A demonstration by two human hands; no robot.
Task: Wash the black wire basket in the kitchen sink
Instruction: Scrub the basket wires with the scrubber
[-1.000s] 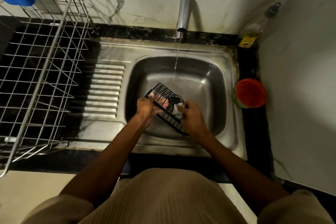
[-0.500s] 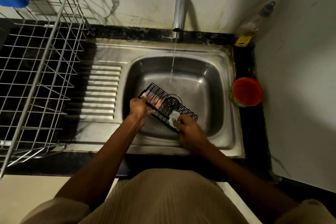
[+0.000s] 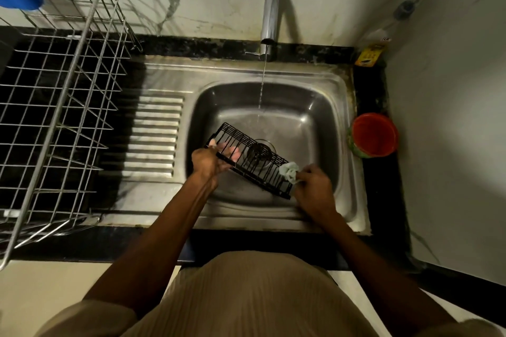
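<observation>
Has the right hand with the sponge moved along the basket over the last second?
Yes. The right hand with the sponge slid from near the drain to the black wire basket's right end.

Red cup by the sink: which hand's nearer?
Right. The right hand, pinching a pale scrubber at the black wire basket, sits nearer the red cup; the left hand grips the basket's far end.

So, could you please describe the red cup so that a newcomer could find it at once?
Start at the steel sink and go to its right rim. On the dark counter strip there stands a red cup, open side up; it is the only bright red thing around.
</observation>
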